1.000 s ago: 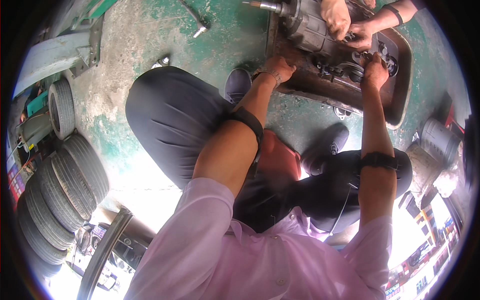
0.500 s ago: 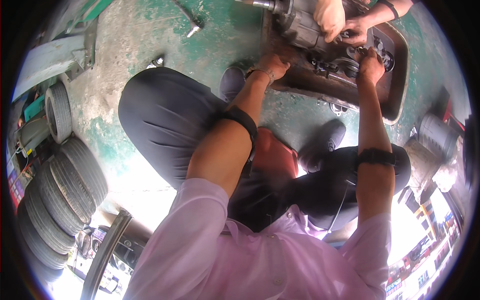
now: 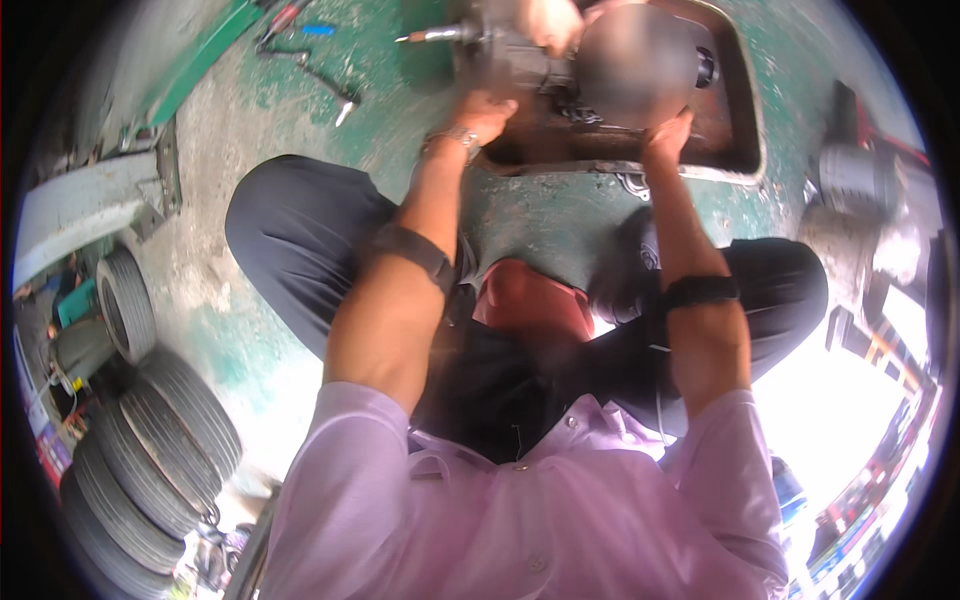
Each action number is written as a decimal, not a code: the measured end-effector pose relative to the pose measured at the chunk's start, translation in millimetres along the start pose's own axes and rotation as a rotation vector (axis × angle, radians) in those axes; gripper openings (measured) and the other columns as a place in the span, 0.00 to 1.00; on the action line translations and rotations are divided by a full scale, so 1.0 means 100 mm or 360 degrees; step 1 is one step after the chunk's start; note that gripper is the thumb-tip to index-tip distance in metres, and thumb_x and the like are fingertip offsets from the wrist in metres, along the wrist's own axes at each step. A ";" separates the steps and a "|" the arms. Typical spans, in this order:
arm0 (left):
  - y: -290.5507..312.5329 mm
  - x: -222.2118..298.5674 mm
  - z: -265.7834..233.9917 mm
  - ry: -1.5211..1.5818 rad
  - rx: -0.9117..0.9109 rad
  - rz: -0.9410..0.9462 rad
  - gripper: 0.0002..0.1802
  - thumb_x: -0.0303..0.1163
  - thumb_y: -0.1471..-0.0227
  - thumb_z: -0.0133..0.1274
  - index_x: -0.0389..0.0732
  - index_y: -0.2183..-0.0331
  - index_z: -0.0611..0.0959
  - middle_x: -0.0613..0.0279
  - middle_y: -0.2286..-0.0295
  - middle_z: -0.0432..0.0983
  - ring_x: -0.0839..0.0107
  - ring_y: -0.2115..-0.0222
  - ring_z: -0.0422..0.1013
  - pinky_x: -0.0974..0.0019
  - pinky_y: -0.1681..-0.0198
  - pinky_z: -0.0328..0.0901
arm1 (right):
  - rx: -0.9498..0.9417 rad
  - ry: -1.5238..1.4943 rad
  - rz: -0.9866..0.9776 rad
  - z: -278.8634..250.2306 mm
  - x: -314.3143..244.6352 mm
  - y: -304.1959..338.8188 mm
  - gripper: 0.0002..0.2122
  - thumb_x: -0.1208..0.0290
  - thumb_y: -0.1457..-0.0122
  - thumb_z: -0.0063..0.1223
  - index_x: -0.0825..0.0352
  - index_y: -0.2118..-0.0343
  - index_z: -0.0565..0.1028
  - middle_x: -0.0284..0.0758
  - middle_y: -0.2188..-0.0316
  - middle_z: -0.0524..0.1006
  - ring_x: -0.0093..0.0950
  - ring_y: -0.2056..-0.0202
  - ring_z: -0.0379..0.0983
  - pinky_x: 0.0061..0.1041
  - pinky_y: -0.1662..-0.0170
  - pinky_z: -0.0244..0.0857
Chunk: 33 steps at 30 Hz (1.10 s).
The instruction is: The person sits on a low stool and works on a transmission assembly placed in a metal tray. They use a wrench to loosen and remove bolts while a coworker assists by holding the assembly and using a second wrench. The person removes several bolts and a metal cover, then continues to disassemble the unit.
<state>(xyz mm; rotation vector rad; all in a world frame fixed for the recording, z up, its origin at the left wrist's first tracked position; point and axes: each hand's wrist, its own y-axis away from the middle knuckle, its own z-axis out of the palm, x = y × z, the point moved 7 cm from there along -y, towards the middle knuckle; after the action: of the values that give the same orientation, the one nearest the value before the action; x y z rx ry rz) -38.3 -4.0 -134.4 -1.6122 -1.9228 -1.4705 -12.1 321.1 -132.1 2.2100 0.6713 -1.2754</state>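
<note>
A metal gearbox-like assembly with a protruding shaft lies over the left part of a brown, oily metal tray. My left hand is at the tray's near left corner, beside the assembly. Its fingers look curled, but what they hold is hidden. At the tray's near side is my right hand, its fingertips hidden behind a blurred grey round patch. That patch also covers the parts in the tray's middle. A co-worker's hand touches the top of the assembly.
On the floor at the far left lie a ratchet-like tool and a blue item. Stacked tyres stand at left. A red stool-like object is between my legs. A grey container stands at right.
The tray, assembly and both my hands appear farther left and higher in the view. The blurred round patch now covers the parts near my right hand. The co-worker's second hand is mostly hidden.
</note>
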 end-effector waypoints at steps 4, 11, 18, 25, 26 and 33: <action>0.31 0.20 -0.12 0.0129 -0.0127 -0.0111 0.23 0.47 0.49 0.53 0.35 0.62 0.76 0.59 0.68 0.75 0.70 0.69 0.75 0.69 0.72 0.67 | 0.0150 0.0312 0.0046 -0.34 0.52 0.67 0.23 0.56 0.47 0.52 0.76 0.61 0.69 0.54 0.62 0.74 0.49 0.58 0.70 0.39 0.53 0.61; 0.54 0.46 -0.23 0.0285 -0.0106 -0.0015 0.23 0.44 0.50 0.55 0.37 0.59 0.73 0.56 0.65 0.76 0.67 0.67 0.76 0.68 0.71 0.68 | -0.0319 0.0474 0.0681 -0.39 1.01 1.48 0.17 0.63 0.53 0.55 0.72 0.65 0.74 0.51 0.62 0.75 0.47 0.56 0.70 0.38 0.52 0.63; 0.64 0.36 -0.32 0.0213 -0.0102 -0.0010 0.24 0.43 0.50 0.56 0.36 0.59 0.71 0.55 0.68 0.75 0.66 0.71 0.76 0.67 0.74 0.68 | -0.0445 0.0334 0.0530 -0.46 0.76 1.49 0.18 0.65 0.52 0.52 0.73 0.60 0.72 0.53 0.59 0.73 0.46 0.54 0.70 0.37 0.53 0.65; 0.62 0.30 -0.31 0.0188 -0.0113 -0.0021 0.20 0.42 0.49 0.55 0.37 0.61 0.71 0.55 0.69 0.75 0.66 0.74 0.75 0.68 0.76 0.67 | -0.0316 0.0263 0.0491 -0.53 0.55 1.54 0.21 0.60 0.52 0.54 0.74 0.62 0.73 0.54 0.61 0.74 0.47 0.55 0.69 0.37 0.52 0.63; 0.62 0.30 -0.32 0.0194 -0.0106 -0.0035 0.20 0.41 0.49 0.55 0.37 0.62 0.71 0.55 0.69 0.75 0.66 0.74 0.75 0.68 0.76 0.67 | -0.0325 0.0255 0.0489 -0.54 0.53 1.55 0.21 0.60 0.52 0.54 0.74 0.62 0.73 0.54 0.61 0.73 0.47 0.55 0.69 0.37 0.52 0.63; 0.69 0.34 -0.30 0.0182 -0.0093 -0.0008 0.20 0.41 0.49 0.55 0.36 0.61 0.71 0.55 0.68 0.75 0.66 0.72 0.75 0.68 0.76 0.68 | -0.0443 0.0154 0.0603 -0.55 0.49 1.59 0.21 0.62 0.53 0.55 0.74 0.60 0.73 0.53 0.59 0.73 0.47 0.54 0.69 0.37 0.51 0.62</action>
<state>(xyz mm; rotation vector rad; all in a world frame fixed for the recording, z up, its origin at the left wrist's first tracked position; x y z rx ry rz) -4.9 -15.1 -59.6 -1.5129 -1.8398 -1.5981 145.2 244.6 -123.9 2.0520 0.4086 -0.8366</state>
